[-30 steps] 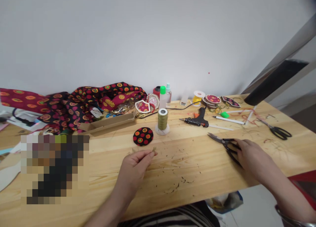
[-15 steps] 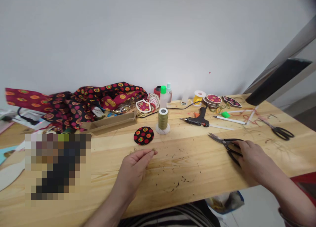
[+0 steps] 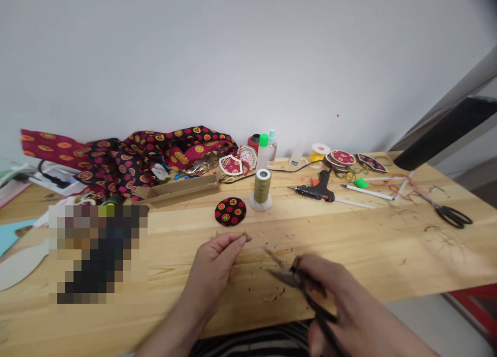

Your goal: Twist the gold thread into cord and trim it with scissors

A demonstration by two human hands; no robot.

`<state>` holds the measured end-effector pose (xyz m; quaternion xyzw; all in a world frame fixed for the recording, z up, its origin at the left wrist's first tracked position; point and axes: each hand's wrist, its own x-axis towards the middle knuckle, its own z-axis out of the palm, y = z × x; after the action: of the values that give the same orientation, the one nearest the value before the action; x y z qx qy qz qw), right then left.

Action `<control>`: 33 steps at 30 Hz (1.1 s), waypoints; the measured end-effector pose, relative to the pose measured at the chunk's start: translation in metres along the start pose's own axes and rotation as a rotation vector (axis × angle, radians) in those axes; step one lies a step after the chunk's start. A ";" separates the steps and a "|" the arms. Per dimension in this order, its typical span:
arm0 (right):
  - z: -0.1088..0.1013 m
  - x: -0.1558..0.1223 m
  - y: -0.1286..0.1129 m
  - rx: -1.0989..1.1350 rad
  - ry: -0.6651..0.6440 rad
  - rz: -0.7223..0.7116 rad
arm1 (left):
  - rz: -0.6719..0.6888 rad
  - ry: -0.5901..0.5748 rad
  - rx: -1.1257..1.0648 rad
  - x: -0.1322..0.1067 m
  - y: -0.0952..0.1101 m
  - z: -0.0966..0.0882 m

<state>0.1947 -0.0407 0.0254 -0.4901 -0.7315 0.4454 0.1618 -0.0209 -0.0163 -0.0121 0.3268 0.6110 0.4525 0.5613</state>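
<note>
My left hand [image 3: 221, 256] is closed in a pinch above the table, with a small tuft of olive thread [image 3: 245, 235] showing at its fingertips. My right hand [image 3: 337, 295] grips black-handled shears [image 3: 285, 277], smeared by motion. Their blades are apart and point toward my left hand, without touching it. Just beyond the left fingers lies a round black fabric-covered disc [image 3: 230, 212] with red and orange flower motifs. A spool of olive thread [image 3: 263, 187] stands upright beside it.
A glue gun [image 3: 320, 187] lies at the back right, and scissors [image 3: 452, 214] rest farther right. Patterned cloth [image 3: 116, 165] is heaped behind a narrow cardboard box [image 3: 182, 190]. Two bottles [image 3: 263, 150] stand by the wall. Dark scraps dot the wooden table [image 3: 171, 289].
My right hand has lifted the shears off the table at the right and brought them left toward my left hand, blades now apart. The left hand keeps its pinch. The view has shifted slightly.
</note>
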 end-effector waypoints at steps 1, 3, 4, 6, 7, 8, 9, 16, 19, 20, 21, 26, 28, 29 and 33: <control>0.005 0.003 -0.006 0.001 -0.039 0.000 | 0.001 0.005 0.000 0.000 0.000 -0.001; 0.010 0.009 -0.011 -0.016 -0.077 0.021 | 0.007 0.012 -0.008 -0.001 -0.001 -0.003; 0.012 0.012 -0.010 -0.033 -0.080 0.039 | 0.012 0.012 -0.016 -0.001 -0.002 -0.004; 0.013 0.018 -0.007 -0.080 -0.073 0.064 | 0.020 0.007 -0.037 -0.001 -0.002 -0.006; 0.013 0.020 -0.005 -0.103 -0.065 0.066 | 0.024 0.006 -0.041 -0.001 -0.002 -0.007; 0.013 0.022 -0.003 -0.124 -0.056 0.062 | 0.025 0.005 -0.040 0.000 -0.003 -0.007; 0.014 0.024 -0.002 -0.139 -0.045 0.055 | 0.025 0.006 -0.036 0.000 -0.003 -0.007; 0.019 0.035 0.001 -0.170 -0.035 0.042 | 0.011 -0.055 0.001 -0.003 -0.003 -0.001; 0.019 0.038 0.001 -0.176 -0.026 0.023 | 0.020 -0.074 0.003 -0.004 -0.003 -0.001; 0.019 0.039 0.000 -0.174 -0.025 0.020 | 0.021 -0.075 0.006 -0.004 -0.003 -0.002; 0.019 0.040 0.000 -0.169 -0.027 0.020 | 0.021 -0.076 0.008 -0.004 -0.003 -0.002; 0.018 0.042 0.000 -0.148 -0.029 0.021 | 0.015 -0.075 -0.001 -0.004 -0.003 -0.003; 0.018 0.042 0.001 -0.137 -0.038 0.027 | 0.013 -0.074 -0.016 -0.004 -0.003 -0.002; 0.018 0.042 0.001 -0.129 -0.043 0.031 | 0.011 -0.076 -0.024 -0.004 -0.003 -0.002; 0.018 0.043 0.002 -0.103 -0.050 0.035 | 0.010 -0.086 -0.045 -0.003 -0.002 -0.001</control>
<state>0.1636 -0.0127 0.0055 -0.4991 -0.7488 0.4219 0.1103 -0.0207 -0.0200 -0.0130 0.3363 0.5744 0.4545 0.5920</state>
